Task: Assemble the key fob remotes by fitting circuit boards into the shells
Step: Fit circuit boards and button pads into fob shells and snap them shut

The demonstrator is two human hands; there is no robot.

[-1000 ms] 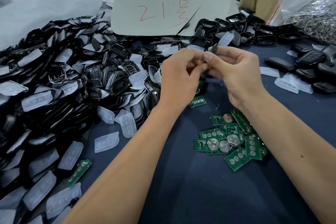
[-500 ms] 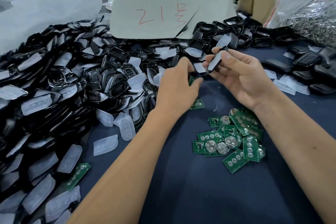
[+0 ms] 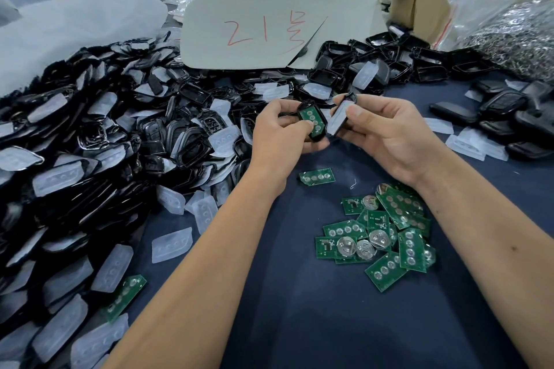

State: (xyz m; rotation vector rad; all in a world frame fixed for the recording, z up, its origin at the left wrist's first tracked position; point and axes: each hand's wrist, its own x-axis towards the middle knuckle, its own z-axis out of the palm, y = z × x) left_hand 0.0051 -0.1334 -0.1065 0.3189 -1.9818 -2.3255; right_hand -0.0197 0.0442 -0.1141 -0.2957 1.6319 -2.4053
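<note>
My left hand (image 3: 280, 132) grips a black shell half (image 3: 314, 137) with a green circuit board (image 3: 311, 118) seated in it, board face up. My right hand (image 3: 389, 135) pinches a second black shell half (image 3: 341, 114) lined with a translucent rubber pad, tilted on edge just right of the first. The two halves are close together but apart. A loose pile of green circuit boards (image 3: 386, 231) with coin-cell holders lies on the dark blue table cloth (image 3: 299, 323) under my right wrist. One single board (image 3: 317, 177) lies below my hands.
A large heap of black shells and translucent pads (image 3: 99, 141) fills the left side. More black shells (image 3: 419, 60) sit at the back right, closed fobs (image 3: 506, 111) at far right. A cardboard sheet (image 3: 269, 30) with red writing, a carton (image 3: 419, 6) and a bag of metal parts (image 3: 515, 39) stand behind.
My hands have separated: the left now shows a shell half with a board in it, and the right has lowered and tilted the pad-lined half beside it.
</note>
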